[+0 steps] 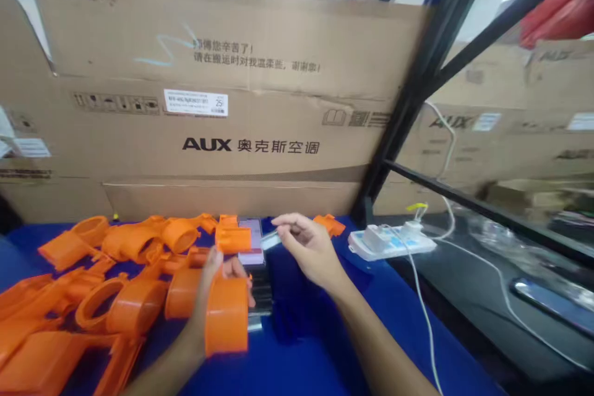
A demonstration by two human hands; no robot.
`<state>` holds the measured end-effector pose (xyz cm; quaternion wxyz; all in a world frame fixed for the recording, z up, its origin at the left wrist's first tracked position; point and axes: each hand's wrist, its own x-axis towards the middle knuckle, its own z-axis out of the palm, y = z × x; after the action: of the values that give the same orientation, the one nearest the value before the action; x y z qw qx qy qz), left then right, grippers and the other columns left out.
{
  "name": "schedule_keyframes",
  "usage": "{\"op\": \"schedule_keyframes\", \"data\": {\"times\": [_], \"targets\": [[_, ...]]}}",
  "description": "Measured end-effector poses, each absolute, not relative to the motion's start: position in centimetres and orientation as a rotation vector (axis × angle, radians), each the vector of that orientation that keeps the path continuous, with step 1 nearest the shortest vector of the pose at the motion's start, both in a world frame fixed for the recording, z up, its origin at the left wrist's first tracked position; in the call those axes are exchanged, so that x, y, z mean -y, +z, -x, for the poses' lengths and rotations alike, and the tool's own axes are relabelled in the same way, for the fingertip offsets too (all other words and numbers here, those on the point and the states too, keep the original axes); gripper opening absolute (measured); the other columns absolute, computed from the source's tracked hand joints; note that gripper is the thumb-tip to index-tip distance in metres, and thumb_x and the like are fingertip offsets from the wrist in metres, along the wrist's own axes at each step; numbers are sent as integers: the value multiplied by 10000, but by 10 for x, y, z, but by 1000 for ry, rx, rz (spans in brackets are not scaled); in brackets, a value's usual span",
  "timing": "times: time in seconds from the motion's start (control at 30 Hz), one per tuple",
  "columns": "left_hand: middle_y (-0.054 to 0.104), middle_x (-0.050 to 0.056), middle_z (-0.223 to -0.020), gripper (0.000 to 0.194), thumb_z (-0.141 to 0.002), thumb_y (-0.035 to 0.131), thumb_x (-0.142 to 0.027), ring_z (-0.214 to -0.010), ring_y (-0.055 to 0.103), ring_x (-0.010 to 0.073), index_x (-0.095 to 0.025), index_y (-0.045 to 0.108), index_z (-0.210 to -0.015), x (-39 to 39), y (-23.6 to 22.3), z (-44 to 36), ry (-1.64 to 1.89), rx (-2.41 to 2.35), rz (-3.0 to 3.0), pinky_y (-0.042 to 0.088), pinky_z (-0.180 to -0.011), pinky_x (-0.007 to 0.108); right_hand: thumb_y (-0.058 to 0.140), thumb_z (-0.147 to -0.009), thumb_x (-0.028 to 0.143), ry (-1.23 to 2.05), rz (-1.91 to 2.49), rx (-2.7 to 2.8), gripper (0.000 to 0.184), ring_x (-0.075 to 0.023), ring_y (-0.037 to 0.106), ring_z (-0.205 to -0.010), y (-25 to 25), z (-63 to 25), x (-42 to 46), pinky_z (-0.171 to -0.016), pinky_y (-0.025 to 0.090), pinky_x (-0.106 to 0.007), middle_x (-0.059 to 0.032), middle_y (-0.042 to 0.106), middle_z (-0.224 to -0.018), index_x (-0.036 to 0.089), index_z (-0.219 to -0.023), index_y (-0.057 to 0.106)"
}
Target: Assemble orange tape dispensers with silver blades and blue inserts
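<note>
"Since the power strip [387, 245] makes a handy landmark, where is the piece in work?"

"Left of the strip, nearer the wearer. The left hand [205, 291] is closed round one orange part [227, 318]. The right hand [309, 247], between that part and the strip, has its fingers pinched on a thin pale blade [270, 240] – too blurred to name better."

"How far along is it?"

"I'd judge this one under way, with both hands raised around it. A heap [137, 306] of similar orange parts lies farther left of the strip, and one loose piece [329, 224] sits just left of it. Which of those are done and which are left, I cannot tell."

"And the surface?"

"A blue worktop [297, 371] spreads left of the strip, with a black ribbed thing [262, 291] on it, partly hidden by the hands. Right of the strip is a dark surface with a phone [552, 303], and white cables [420, 297] trail from the strip itself."

"The room?"

"Behind the strip and to its left, a big AUX carton [250, 164] stands like a wall. A black frame [417, 90] rises just behind the strip – more cartons [473, 96] are stacked beyond, to its right."
</note>
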<state>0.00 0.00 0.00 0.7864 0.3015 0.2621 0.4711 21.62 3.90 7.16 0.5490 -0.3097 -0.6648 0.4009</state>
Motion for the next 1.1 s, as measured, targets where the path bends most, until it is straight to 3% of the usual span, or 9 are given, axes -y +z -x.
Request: {"op": "schedule_keyframes", "data": {"times": [0.13, 0.23, 0.37, 0.83, 0.97, 1.1], "targets": [[720, 144, -549, 700, -768, 625, -810, -366, 631, 202, -120, 674, -657, 4, -8, -15, 1042, -657, -736, 457, -358, 240, 759, -884, 332, 997, 735, 1504, 289, -152, 631, -743, 72, -216, -40, -688, 517, -276, -20, 706, -850, 223, -1148, 717], [737, 141, -588, 663, -731, 679, -796, -417, 669, 228, -137, 665, -662, 5, -4, -15, 1029, -645, -747, 489, -384, 265, 774, -871, 326, 1029, 735, 1536, 264, -163, 659, -750, 71, -218, -38, -728, 541, -301, -27, 730, -846, 218, -1107, 731], [738, 147, -601, 653, -786, 631, -782, -428, 671, 221, -140, 656, -668, 9, 2, -16, 1053, -642, -720, 484, -394, 256, 776, -869, 333, 986, 762, 1560, 216, -171, 682, -763, 70, -220, -37, -766, 554, -323, -33, 752, -857, 217, -1049, 747], [726, 118, -630, 605, -881, 561, -713, -463, 677, 227, -144, 657, -700, 12, 0, -21, 1130, -641, -655, 444, -398, 244, 760, -873, 374, 950, 818, 1540, 235, -163, 672, -690, 60, -220, -45, -628, 533, -279, -32, 732, -794, 197, -1026, 733], [731, 146, -631, 641, -926, 476, -718, -439, 661, 227, -134, 669, -745, 14, -2, -20, 1077, -659, -661, 459, -413, 261, 759, -871, 385, 952, 813, 1550, 242, -160, 668, -682, 58, -219, -45, -617, 535, -276, -29, 727, -790, 200, -1025, 728], [749, 124, -692, 600, -913, 522, -711, -493, 693, 233, -144, 668, -785, 16, -3, -19, 1060, -623, -605, 502, -448, 277, 753, -872, 401, 945, 824, 1573, 252, -164, 671, -680, 58, -220, -46, -621, 548, -286, -33, 730, -799, 205, -1028, 724]]}}
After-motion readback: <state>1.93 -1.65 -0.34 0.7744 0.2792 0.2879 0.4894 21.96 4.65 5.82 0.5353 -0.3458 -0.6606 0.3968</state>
